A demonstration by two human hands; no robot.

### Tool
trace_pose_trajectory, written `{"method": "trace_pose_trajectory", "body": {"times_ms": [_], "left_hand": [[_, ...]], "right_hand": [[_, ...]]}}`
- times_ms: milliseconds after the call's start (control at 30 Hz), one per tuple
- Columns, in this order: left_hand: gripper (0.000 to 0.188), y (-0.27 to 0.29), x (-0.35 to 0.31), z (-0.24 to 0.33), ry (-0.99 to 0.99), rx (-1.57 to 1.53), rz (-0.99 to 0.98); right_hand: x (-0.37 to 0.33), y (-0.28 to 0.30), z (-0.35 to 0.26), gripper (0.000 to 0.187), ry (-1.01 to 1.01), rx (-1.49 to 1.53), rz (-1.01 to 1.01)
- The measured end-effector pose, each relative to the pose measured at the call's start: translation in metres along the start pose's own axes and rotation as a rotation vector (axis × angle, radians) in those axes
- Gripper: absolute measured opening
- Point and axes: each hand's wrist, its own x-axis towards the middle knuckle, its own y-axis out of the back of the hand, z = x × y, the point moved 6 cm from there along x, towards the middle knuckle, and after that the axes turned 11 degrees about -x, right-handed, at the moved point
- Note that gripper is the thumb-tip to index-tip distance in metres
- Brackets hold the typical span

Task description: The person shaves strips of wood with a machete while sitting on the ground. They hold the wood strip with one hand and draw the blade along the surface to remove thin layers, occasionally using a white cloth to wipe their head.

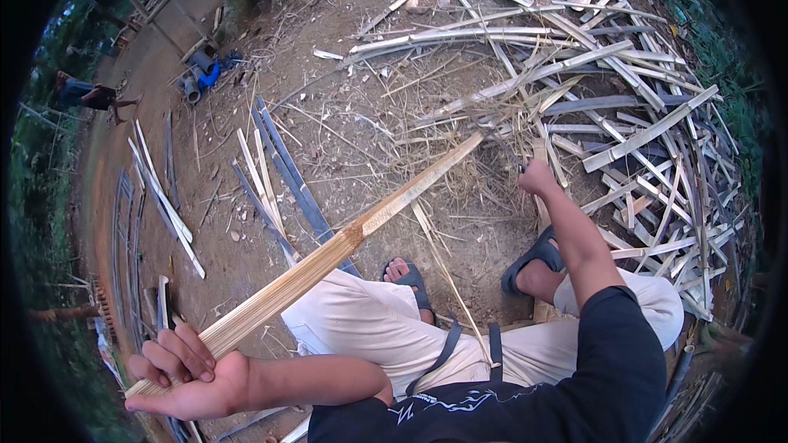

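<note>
My left hand (197, 373) is gripping the near end of a long, flat, pale-yellow bamboo strip (283, 289), fingers curled over the top edge, thumb extended along the underside. Strip runs diagonally from lower left, over my light beige trousers (361, 312) on the left side, up to the middle of the work area; brown node ring about halfway, paler face beyond it. Far end sits in a loose heap of thin straw-coloured shavings (468, 184), just left of my right hand (538, 177). Right fingers are closed in a fist on a slim dark tool (523, 168); too small to make out its blade or exact shape, and can't tell if it touches the strip. Dark grey open-toed sandals (413, 280) on both feet, set apart on the brown dirt ground (328, 139). Right side: big tangled pile of split bamboo strips (648, 148), pale and grey, crossing at all angles. Left side: long blue-grey strips (287, 168) lying near my left knee, slim whitish strips (168, 201) further out. Upper left: bright blue bundle (211, 75) beside grey cylinders, another person (92, 97) well beyond.
</note>
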Motion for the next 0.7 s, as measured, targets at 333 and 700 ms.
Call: {"method": "trace_pose_trajectory", "body": {"times_ms": [333, 700], "left_hand": [[0.06, 0.005, 0.007, -0.018, 0.102, -0.267, 0.153], [0.056, -0.012, -0.005, -0.002, 0.08, -0.43, 0.008]], "right_hand": [[0.007, -0.03, 0.029, 0.04, -0.126, 0.129, 0.189], [-0.113, 0.039, -0.089, 0.036, 0.082, 0.109, 0.288]]}}
